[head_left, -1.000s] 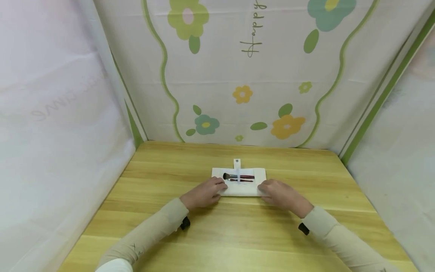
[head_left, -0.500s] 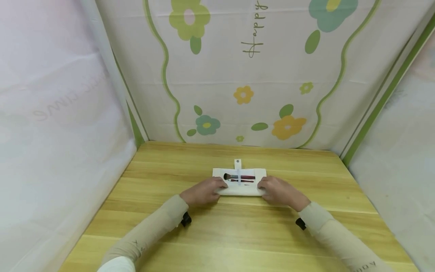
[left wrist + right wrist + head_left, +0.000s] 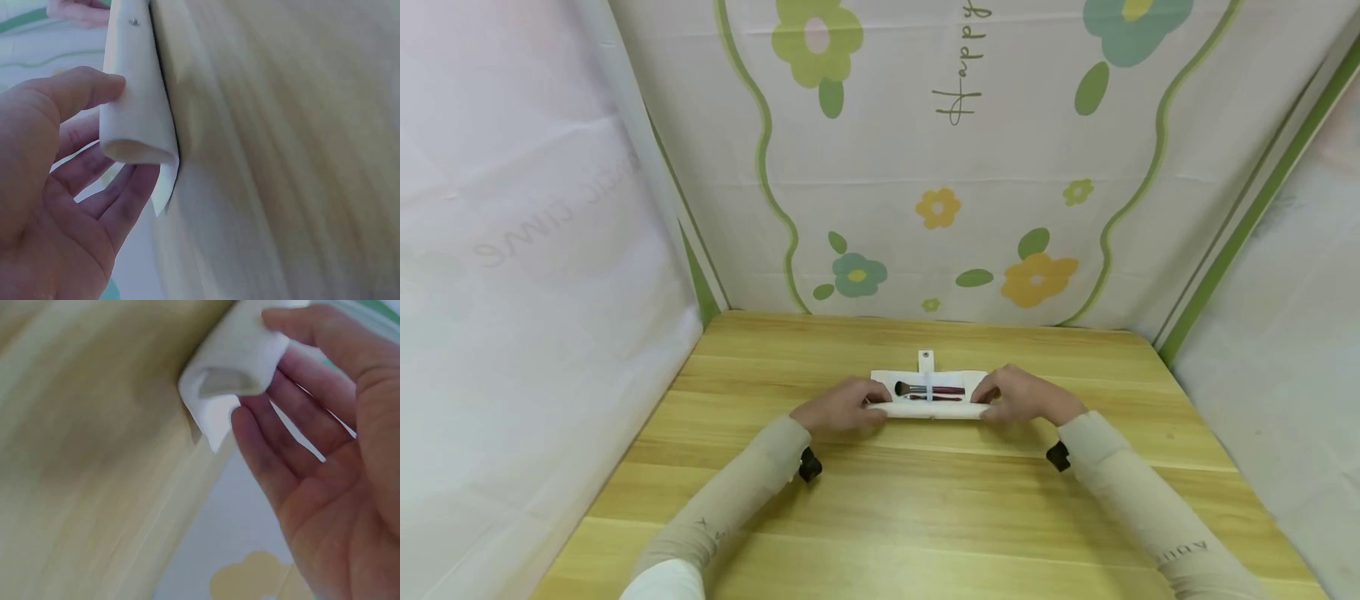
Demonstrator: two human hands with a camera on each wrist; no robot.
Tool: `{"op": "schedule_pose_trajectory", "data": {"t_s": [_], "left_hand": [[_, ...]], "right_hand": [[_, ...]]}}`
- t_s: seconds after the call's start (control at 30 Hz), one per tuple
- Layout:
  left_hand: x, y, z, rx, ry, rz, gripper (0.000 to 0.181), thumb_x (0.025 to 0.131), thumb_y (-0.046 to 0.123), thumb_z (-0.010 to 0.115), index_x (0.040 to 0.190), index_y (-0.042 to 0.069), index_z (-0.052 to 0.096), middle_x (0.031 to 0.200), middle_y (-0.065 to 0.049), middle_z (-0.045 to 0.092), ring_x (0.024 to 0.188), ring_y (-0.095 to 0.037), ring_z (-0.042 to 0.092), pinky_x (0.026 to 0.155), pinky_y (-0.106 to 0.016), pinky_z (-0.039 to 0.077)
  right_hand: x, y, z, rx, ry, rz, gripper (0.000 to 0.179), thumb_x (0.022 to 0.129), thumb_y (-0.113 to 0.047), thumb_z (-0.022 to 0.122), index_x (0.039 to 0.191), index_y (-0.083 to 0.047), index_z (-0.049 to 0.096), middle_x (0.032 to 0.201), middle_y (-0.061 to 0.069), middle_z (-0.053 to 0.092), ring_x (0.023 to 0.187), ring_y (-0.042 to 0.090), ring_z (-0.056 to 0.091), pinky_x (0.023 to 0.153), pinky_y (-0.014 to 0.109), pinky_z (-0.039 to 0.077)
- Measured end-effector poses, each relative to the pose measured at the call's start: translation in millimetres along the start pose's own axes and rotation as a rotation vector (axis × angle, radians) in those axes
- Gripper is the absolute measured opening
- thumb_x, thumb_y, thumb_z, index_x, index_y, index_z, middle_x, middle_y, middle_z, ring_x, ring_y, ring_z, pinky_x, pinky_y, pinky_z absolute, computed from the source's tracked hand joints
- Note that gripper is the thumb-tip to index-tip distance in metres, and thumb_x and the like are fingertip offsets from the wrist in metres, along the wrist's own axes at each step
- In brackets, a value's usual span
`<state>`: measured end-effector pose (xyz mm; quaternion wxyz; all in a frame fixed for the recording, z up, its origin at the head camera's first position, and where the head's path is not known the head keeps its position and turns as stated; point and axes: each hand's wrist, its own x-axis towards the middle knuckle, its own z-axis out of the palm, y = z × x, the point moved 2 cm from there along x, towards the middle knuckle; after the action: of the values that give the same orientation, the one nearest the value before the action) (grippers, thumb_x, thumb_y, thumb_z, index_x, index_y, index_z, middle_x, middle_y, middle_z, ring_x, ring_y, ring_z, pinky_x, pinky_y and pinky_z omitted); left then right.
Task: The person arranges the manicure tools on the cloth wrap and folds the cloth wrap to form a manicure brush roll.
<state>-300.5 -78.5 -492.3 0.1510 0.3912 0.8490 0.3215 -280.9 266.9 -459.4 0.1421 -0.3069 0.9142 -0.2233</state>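
A white brush roll (image 3: 936,411) lies toward the far side of the table, its near edge rolled into a tube. My left hand (image 3: 842,406) holds the tube's left end, thumb on the near side and fingers behind, as the left wrist view shows. At the other end my right hand (image 3: 1018,393) grips it the same way; the right wrist view shows the hollow end of the tube (image 3: 237,353). A dark-bristled brush (image 3: 943,390) and a thinner red-handled one (image 3: 936,398) lie crosswise inside, under a narrow pale band. A snap (image 3: 134,22) shows on the tube's outside.
A strap with a snap (image 3: 926,358) points from the roll's far edge toward the back. The wooden table (image 3: 895,508) meets a flower-printed cloth wall (image 3: 880,150) behind, with cloth walls on both sides. A black wrist device (image 3: 809,464) sits under the left cuff.
The near flap has curled up and away from me into a tube, covering more of the inside. Both hands have moved slightly farther off along with it.
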Motion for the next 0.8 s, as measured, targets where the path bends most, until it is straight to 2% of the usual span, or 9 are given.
{"op": "schedule_pose_trajectory", "data": {"t_s": [0.13, 0.33, 0.47, 0.63, 0.8], "left_hand": [[2.1, -4.5, -5.6, -0.039, 0.015, -0.027, 0.016, 0.106, 0.027, 0.066, 0.116, 0.017, 0.074, 0.103, 0.006, 0.072, 0.086, -0.008, 0.057, 0.079, -0.027, 0.051], [3.6, -11.4, -7.8, -0.096, 0.052, -0.089, 0.024, 0.110, 0.032, 0.058, 0.118, 0.016, 0.074, 0.093, -0.001, 0.068, 0.075, -0.009, 0.052, 0.073, -0.027, 0.047], [5.6, -12.0, -7.8, -0.115, 0.085, -0.112, 0.026, 0.111, 0.033, 0.055, 0.113, 0.014, 0.073, 0.086, -0.004, 0.063, 0.069, -0.010, 0.048, 0.071, -0.029, 0.044], [9.0, -15.7, -7.2, -0.114, 0.139, -0.119, 0.028, 0.111, 0.031, 0.055, 0.101, 0.011, 0.072, 0.075, -0.002, 0.058, 0.062, -0.011, 0.046, 0.066, -0.028, 0.043], [13.3, -15.3, -7.4, -0.060, 0.181, -0.132, 0.027, 0.111, 0.028, 0.056, 0.099, 0.009, 0.072, 0.076, -0.005, 0.064, 0.061, -0.012, 0.050, 0.068, -0.030, 0.047]], "right_hand": [[3.3, 13, -5, 0.083, 0.001, 0.065, 0.021, 0.093, -0.024, 0.082, 0.112, -0.015, 0.082, 0.112, 0.001, 0.079, 0.096, 0.009, 0.071, 0.083, 0.027, 0.060], [8.2, 34, -3, 0.252, 0.051, 0.113, 0.023, 0.096, -0.030, 0.078, 0.111, -0.013, 0.081, 0.110, 0.004, 0.079, 0.097, 0.013, 0.070, 0.086, 0.031, 0.058], [10.6, 48, -1, 0.341, 0.089, 0.174, 0.022, 0.100, -0.031, 0.073, 0.111, -0.013, 0.081, 0.113, 0.004, 0.077, 0.102, 0.015, 0.067, 0.089, 0.033, 0.054], [13.5, 54, 2, 0.378, 0.123, 0.209, 0.029, 0.103, -0.036, 0.069, 0.113, -0.011, 0.080, 0.118, 0.008, 0.076, 0.104, 0.018, 0.064, 0.088, 0.035, 0.053], [15.3, 55, 2, 0.358, 0.169, 0.253, 0.034, 0.102, -0.041, 0.069, 0.112, -0.010, 0.081, 0.112, 0.009, 0.076, 0.089, 0.019, 0.058, 0.075, 0.032, 0.049]]}}
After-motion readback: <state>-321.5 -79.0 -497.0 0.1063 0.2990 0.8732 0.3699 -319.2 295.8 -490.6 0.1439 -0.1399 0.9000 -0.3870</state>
